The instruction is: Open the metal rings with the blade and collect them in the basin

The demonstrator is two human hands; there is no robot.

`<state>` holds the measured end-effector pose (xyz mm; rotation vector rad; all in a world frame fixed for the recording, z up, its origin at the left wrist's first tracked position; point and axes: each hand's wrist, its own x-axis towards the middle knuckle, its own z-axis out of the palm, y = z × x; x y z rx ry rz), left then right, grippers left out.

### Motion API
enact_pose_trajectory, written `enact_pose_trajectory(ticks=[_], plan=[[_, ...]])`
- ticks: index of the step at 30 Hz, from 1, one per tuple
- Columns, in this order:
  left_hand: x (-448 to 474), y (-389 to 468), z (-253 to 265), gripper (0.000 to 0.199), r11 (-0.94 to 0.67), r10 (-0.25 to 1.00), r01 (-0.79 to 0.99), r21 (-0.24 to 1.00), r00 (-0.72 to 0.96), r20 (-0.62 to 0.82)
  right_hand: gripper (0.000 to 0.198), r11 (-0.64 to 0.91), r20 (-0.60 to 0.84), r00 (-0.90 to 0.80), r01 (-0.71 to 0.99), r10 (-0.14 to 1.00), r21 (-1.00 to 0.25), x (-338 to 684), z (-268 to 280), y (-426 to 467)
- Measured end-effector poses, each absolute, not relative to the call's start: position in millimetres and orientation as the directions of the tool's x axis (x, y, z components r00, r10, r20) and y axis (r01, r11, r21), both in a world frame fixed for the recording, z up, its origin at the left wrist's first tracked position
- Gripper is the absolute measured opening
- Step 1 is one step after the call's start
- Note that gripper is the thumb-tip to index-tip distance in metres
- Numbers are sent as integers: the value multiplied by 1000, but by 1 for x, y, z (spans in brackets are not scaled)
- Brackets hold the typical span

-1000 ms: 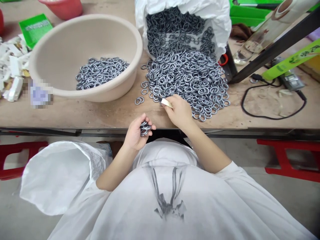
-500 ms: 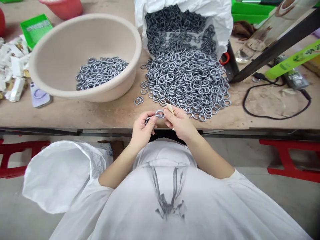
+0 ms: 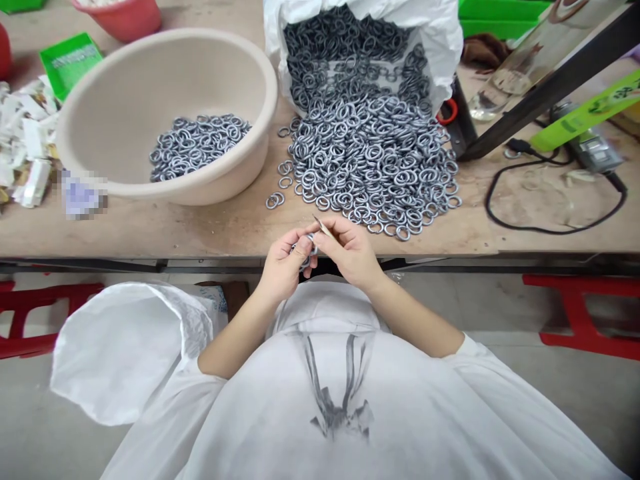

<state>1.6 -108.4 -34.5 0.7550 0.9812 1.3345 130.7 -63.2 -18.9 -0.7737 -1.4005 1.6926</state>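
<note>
My left hand (image 3: 285, 262) is closed on a few grey metal rings (image 3: 305, 263), pinched between thumb and fingers; the fingers partly hide them. Touching it from the right, my right hand (image 3: 347, 252) grips a small thin blade with a pale handle (image 3: 325, 229), its dark tip pointing up and left. The right thumb and fingertips press against the rings. Just beyond both hands spreads a heap of loose grey rings (image 3: 370, 160), spilling from a white sack (image 3: 440, 40) that lies on its side. A few single rings (image 3: 275, 200) lie left of the heap.
A large beige basin (image 3: 200, 190) at the left holds more rings. White pieces (image 3: 35, 143) and a green tray (image 3: 70, 67) are beyond its left side. To the right are a slanted black bar (image 3: 545, 93) and a black cable (image 3: 493, 200). An open white bag (image 3: 120, 353) hangs below the table edge.
My right hand has moved slightly left, up against the left hand. The ring that showed between the hands is now drawn in among the left fingers. The blade has tilted toward the left.
</note>
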Motion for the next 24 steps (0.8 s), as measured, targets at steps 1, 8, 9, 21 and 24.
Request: enact_pose_trajectory(ticks=[1,8,9,21,24], plan=[[1,-109,-34,40,120,990,-420,899,-21,-141,40,-33,49,-478,-161,877,-986,133,-18,-61],[-4,-112,-27,42,135,982,-450,883,-59,-180,49,424,285,-533,156,797,-892,156,-12,-62],[-4,-111,-26,43,140,981,-453,880,-57,-185,50,468,299,-560,186,773,-864,158,-11,-64],[-7,-114,-25,43,182,982,-428,885,31,-187,48,577,353,-604,222,714,-786,162,-12,-66],[-7,-114,-25,44,199,978,-434,879,36,-204,49,579,355,-606,221,712,-784,161,-10,-68]])
